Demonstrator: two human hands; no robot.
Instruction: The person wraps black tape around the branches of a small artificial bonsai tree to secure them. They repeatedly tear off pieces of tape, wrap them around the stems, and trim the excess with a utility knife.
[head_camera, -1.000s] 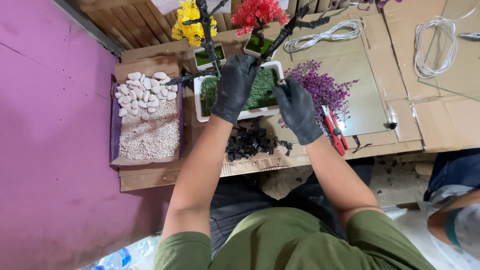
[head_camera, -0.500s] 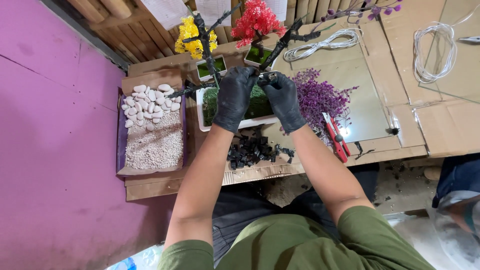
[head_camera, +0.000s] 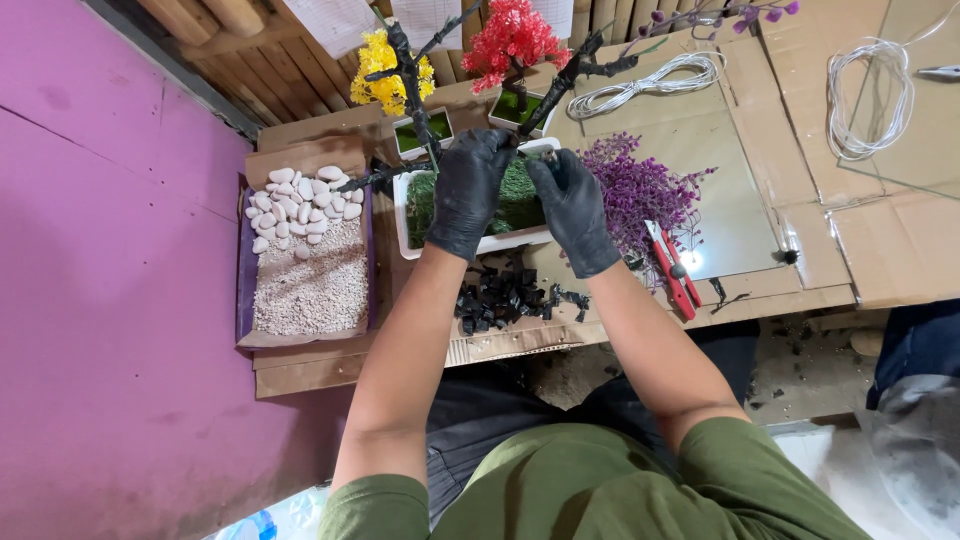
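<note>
Left hand (head_camera: 466, 192): clenched on the dark trunk (head_camera: 548, 95)
Right hand (head_camera: 573, 208): pinching at its base
Trunk axis: slants far-right over the white pot (head_camera: 402, 215)

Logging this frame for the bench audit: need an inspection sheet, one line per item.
Surface: cardboard-covered bench, glass pane on it.
Job's things: white planter with green moss and dark branches.
Clutter: black pieces, red cutters, purple sprigs, box of pebbles and gravel, yellow tree, red tree.
Grippers: left hand and right hand, black-gloved, over the planter at the trunk; grip hidden.
Cables: two white coils.
Surroundings: purple floor, wooden slats, another person's leg.
</note>
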